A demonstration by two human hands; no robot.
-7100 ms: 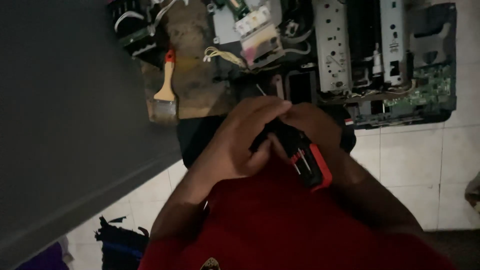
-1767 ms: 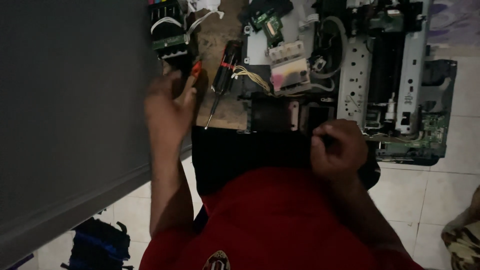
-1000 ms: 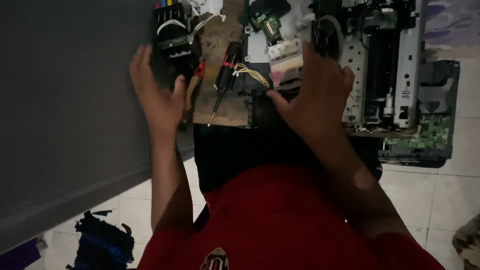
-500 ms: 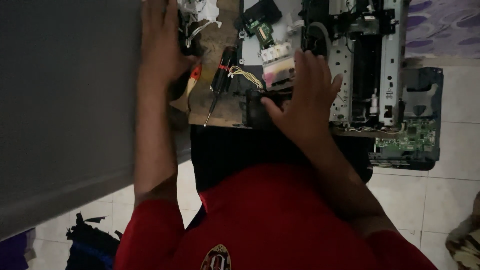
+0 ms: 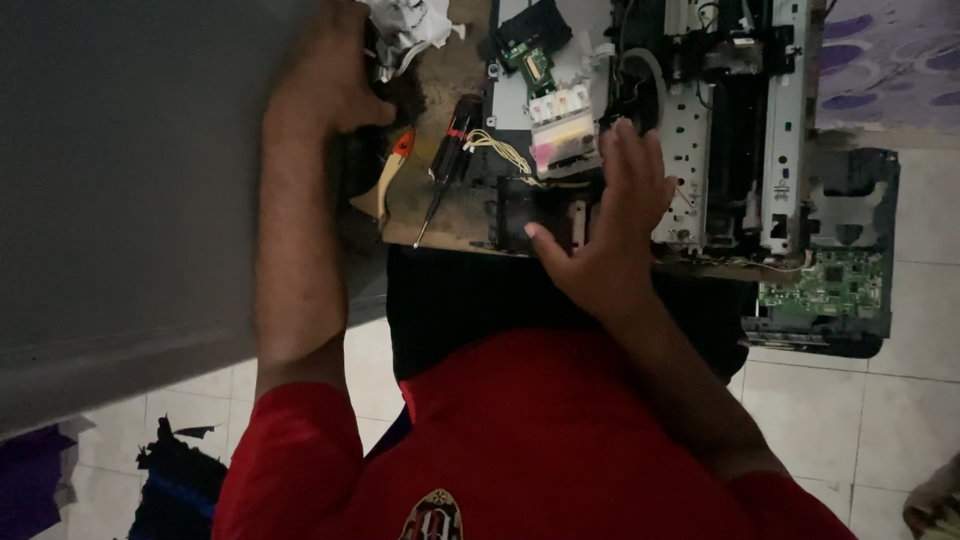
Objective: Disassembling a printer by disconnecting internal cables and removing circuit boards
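Note:
My left hand reaches far up at the top left, its fingers curled over a dark block beside a crumpled white tissue. My right hand lies flat with its fingers spread on the dark front of an opened printer. Just beyond its fingertips sits an ink-stained white carriage with yellow wires. Between the hands, a black and red screwdriver and a brush with a wooden handle rest on a brown board.
A large grey panel fills the left side. A green circuit board hangs off the printer's right corner over a white tiled floor. A purple patterned cloth lies at the top right, and a dark blue bag at the bottom left.
My left hand has put the screwdriver down and has reached up along the grey panel to the dark block. My right hand has opened and has settled flat on the printer.

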